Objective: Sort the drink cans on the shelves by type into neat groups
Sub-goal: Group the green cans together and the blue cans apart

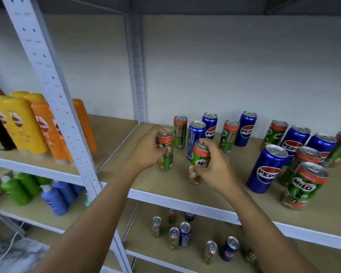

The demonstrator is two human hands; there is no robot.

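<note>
1. Far left, bottles (24,123) in yellow and orange crowd a neighbouring shelf, apart from the sorting.

2. A person's left hand (148,148) grips a Milo can (165,152) near the left end of the upper shelf (165,196), fingers curled round its upper half; whether its base rests on the board cannot be told.

3. The right hand (213,168) grips a second Milo (200,160) near the front edge, tilted, just right of the first.

4. Behind the hands, a Pepsi can (195,138) stands close to the second Milo; a careless swing of either hand could knock it into its neighbours.

5. To the right, Milo and Pepsi cans stand mixed, among them a front Pepsi (267,170) and a front Milo (303,186) near the edge; a nudge there could send one off the shelf.

6. Below, more mixed cans (179,235) wait on the lower shelf (152,259), so the sorting looks barely begun.

7. Two tall, narrow cans carried at once risk tipping when set down together.
</note>
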